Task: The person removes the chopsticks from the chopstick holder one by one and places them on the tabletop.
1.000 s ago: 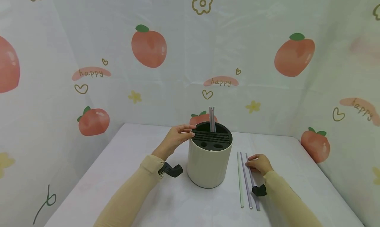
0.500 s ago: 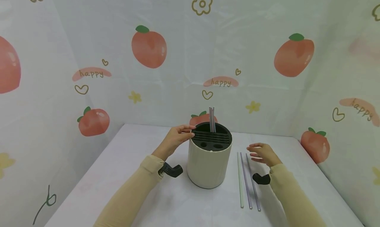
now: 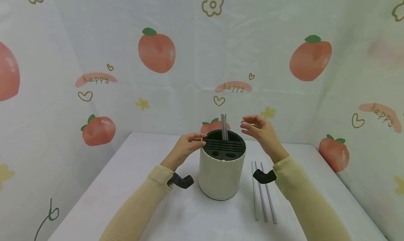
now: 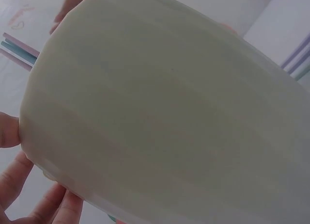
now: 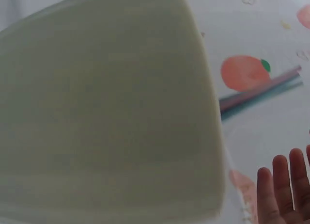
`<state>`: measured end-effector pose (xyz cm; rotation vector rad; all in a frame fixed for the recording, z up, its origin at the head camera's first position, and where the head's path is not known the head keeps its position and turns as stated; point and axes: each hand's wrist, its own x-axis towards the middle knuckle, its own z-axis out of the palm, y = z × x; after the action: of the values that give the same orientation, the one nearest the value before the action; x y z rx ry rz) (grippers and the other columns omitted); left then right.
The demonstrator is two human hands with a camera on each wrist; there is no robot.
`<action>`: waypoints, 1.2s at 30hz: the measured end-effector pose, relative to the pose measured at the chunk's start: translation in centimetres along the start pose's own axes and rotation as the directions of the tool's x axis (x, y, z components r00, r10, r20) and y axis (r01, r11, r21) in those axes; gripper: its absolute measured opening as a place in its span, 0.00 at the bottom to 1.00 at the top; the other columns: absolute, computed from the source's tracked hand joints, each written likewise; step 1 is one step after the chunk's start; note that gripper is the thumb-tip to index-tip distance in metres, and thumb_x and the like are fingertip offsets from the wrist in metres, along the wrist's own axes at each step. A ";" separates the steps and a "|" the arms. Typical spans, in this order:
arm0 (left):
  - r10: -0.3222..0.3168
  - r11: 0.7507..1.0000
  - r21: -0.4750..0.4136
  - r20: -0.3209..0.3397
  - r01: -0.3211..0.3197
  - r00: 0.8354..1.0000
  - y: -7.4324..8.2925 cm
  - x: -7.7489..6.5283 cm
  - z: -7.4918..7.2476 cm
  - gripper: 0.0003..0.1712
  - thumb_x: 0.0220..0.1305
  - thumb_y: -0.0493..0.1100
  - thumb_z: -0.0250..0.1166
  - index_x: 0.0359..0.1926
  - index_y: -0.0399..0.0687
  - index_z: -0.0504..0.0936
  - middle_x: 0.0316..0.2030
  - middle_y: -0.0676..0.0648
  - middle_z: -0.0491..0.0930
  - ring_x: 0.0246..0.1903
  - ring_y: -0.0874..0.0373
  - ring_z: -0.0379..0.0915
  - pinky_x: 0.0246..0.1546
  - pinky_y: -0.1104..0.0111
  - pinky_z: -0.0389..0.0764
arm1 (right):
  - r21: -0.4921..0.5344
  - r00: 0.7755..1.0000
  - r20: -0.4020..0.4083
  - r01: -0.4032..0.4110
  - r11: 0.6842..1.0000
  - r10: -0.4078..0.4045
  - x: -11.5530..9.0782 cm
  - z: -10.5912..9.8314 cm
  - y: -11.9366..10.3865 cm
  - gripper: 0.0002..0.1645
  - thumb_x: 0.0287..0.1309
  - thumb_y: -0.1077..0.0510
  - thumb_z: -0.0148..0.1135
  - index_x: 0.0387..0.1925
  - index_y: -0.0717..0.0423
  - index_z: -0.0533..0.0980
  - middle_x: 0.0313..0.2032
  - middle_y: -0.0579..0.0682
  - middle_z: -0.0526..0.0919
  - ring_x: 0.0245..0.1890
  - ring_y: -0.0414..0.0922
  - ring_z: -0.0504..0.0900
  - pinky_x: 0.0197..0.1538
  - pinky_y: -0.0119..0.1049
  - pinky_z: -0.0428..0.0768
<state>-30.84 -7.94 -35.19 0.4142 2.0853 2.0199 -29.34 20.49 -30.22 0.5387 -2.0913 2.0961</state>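
Observation:
A cream, ribbed round knife-and-utensil holder (image 3: 221,176) with a black slotted top stands upright mid-table. Several slim, shiny sticks (image 3: 224,127) rise from its rear compartment; some look pink and teal in the wrist views. My left hand (image 3: 186,148) rests its fingers and thumb against the holder's left rim; its fingers (image 4: 14,178) touch the outer wall in the left wrist view. My right hand (image 3: 260,130) is raised beside the holder's right rim, holding nothing, fingers (image 5: 283,187) extended and apart from the sticks. A green stick (image 3: 255,199) and two purple sticks (image 3: 263,204) lie on the table.
A white-covered table (image 3: 132,199) reaches back to a printed curtain (image 3: 189,104) with fruit and heart patterns. Each wrist wears a black camera mount; the right mount (image 3: 264,177) partly overlaps the lying sticks in the head view.
My right hand has lifted off the rightmost purple stick and moved up, away and left toward the holder's top, without a stick. My left hand stays on the rim.

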 end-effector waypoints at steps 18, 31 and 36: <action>0.001 1.000 0.008 -0.008 -0.001 1.000 0.0 -0.2 0.0 0.21 0.65 0.36 0.62 0.59 0.40 0.77 0.61 0.39 0.67 0.63 0.47 0.63 0.66 0.59 0.69 | -0.272 0.986 0.141 -0.049 0.961 0.090 1.5 3.1 1.2 0.19 0.58 0.62 0.67 0.50 0.65 0.75 0.44 0.48 0.80 0.46 0.41 0.83 0.45 0.30 0.83; -0.008 1.000 -0.005 -0.009 0.008 1.000 0.1 -0.1 0.1 0.21 0.64 0.34 0.62 0.58 0.40 0.77 0.61 0.39 0.67 0.63 0.47 0.63 0.65 0.60 0.70 | -0.311 0.989 0.121 -0.048 0.949 0.090 1.6 3.4 0.6 0.17 0.58 0.65 0.65 0.47 0.70 0.74 0.42 0.55 0.80 0.38 0.37 0.83 0.43 0.33 0.85; -0.003 1.000 0.001 -0.010 0.003 1.000 0.0 -0.1 0.0 0.21 0.64 0.34 0.62 0.59 0.40 0.77 0.62 0.39 0.67 0.63 0.47 0.63 0.65 0.60 0.70 | -0.232 0.996 0.079 -0.014 0.973 0.033 1.6 3.0 -0.6 0.14 0.60 0.65 0.64 0.46 0.68 0.73 0.42 0.51 0.79 0.39 0.37 0.83 0.47 0.38 0.85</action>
<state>-30.71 -7.95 -35.16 0.4019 2.0922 2.0234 -30.17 17.31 -29.23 0.5787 -2.3563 1.8352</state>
